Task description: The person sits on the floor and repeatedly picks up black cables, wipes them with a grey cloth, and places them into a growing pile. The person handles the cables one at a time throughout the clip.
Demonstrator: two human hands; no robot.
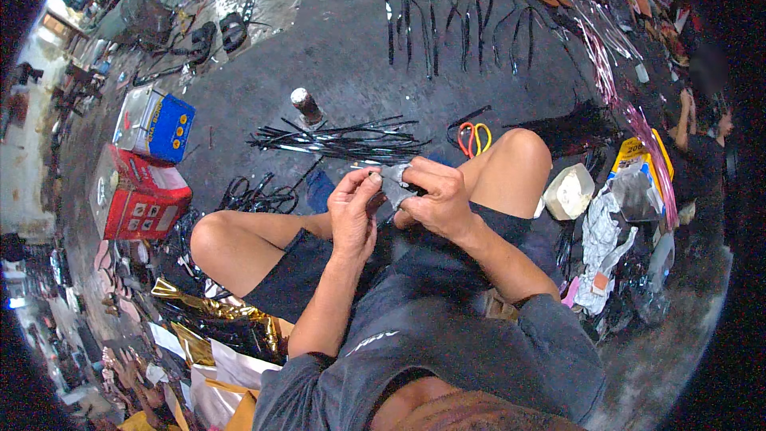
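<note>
Hands meet at frame centre, above the lap: left hand (353, 206) and right hand (435, 195) both pinch a small grey strip (393, 178) between thumbs and fingertips, held close, probably for fine work. Black strips (339, 140) lie bundled just beyond the knees, scissors (474, 137) beside them, within reach.

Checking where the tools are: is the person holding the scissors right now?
No. The scissors lie on the floor beyond the knee, while the left hand and right hand pinch a small grey piece.
</note>
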